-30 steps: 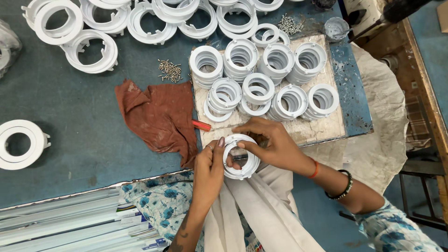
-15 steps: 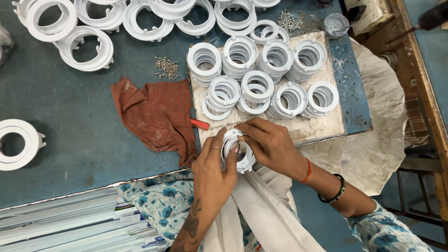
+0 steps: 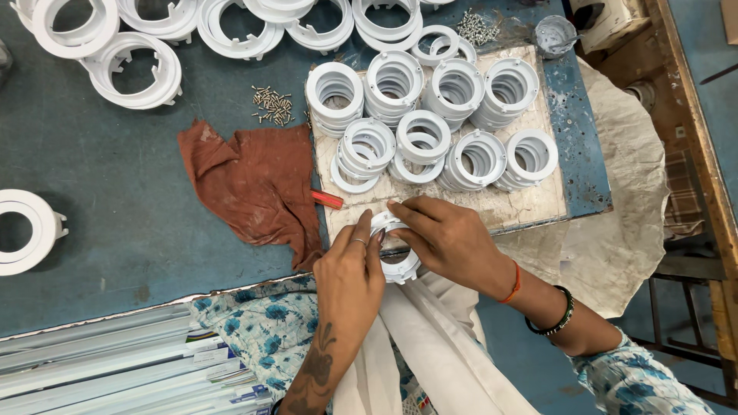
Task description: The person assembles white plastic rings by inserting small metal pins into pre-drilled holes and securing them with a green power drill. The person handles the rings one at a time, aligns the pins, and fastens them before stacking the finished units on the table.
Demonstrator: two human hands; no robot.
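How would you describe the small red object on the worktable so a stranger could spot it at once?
Start at the blue-grey worktable and find the crumpled rust-brown cloth. At its right edge, against the pale board stacked with white rings, lies the short red stick. It is the only bright red, straight piece there.

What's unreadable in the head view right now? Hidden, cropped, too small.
- White ring: mostly covered by the left hand and right hand; how the fingers grip it cannot be told.
- Red tool: one end is under the brown rag.
- Screws: too small to tell the type.
- Large ring: cut off by the left edge.
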